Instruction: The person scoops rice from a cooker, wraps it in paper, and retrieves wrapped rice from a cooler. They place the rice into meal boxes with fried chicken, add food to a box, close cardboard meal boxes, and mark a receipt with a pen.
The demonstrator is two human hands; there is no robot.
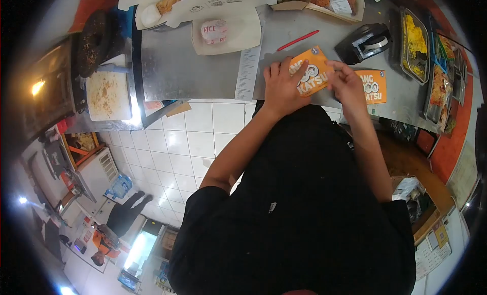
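Note:
An orange printed card [314, 74] with white "KATSU" lettering is tilted over the front edge of the metal table. My left hand [284, 89] grips its left side, the thumb lying across the print. At its right edge my right hand [347, 84] is closed in a pinch; whatever else may be between those fingertips is too small to make out. A second orange card [375, 87] of the same print lies flat just right of my right hand. A black tape dispenser [362, 44] stands behind the cards, and a red pen [298, 40] lies to its left.
A long paper receipt [247, 74] lies left of my hands. Behind it sits an open food box [228, 45] with a wrapped rice pack [214, 31]. Trays of yellow food [417, 39] line the right side. A cutting board [108, 94] lies far left. Another person [119, 224] is in the background.

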